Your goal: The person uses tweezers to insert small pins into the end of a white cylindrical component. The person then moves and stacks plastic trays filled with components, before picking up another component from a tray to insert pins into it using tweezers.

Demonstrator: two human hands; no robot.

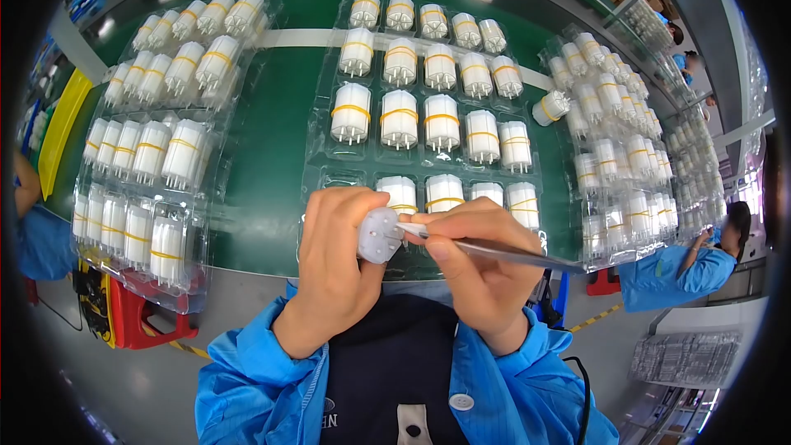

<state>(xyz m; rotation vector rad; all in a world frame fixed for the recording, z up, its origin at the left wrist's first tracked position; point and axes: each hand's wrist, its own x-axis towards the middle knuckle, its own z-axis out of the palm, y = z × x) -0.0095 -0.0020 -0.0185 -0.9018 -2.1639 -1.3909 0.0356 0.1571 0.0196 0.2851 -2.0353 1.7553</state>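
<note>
My left hand [336, 259] grips a white cylindrical part [376, 241], its round end turned towards me with small dark spots on the face. In my right hand [486, 259] is a slim metal tool that looks like tweezers [515, 256], its tip touching or very near that end face. Something small and whitish shows at the tip; I cannot make out what it is. Just beyond my hands lies a clear plastic tray [321, 158] with rows of white pronged cylinders [399, 119], each with a yellow band.
Another tray of cylinders [150, 152] lies on the left of the green table [272, 128]. Stacked trays [614, 156] stand on the right, with one loose cylinder [550, 107] beside them. A red stool [148, 317] is below left. A person in blue [680, 276] sits at right.
</note>
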